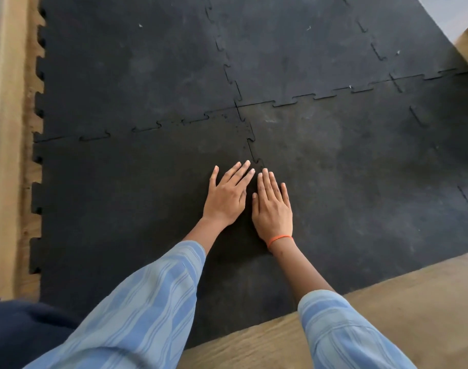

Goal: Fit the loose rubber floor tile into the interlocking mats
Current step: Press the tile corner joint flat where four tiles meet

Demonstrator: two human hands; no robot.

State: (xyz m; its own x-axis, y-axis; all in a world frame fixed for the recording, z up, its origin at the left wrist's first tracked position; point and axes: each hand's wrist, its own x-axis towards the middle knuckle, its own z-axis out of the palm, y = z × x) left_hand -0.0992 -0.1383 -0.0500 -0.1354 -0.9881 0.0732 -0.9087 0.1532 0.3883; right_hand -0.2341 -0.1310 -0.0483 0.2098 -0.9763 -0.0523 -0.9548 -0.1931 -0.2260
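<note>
Black rubber interlocking mats cover the floor. The near-left tile lies flat, its toothed edges meeting the far-left tile and the near-right tile. My left hand rests flat on the near-left tile, fingers spread, just left of the vertical seam. My right hand, with an orange thread on its wrist, lies flat beside it over the seam line. Both palms press down and hold nothing. The seam under the hands is hidden.
Wooden floor shows at the near right and along the left edge, where the mats' teeth are exposed. A far-right tile joins the others. A dark blue cloth lies at the bottom left.
</note>
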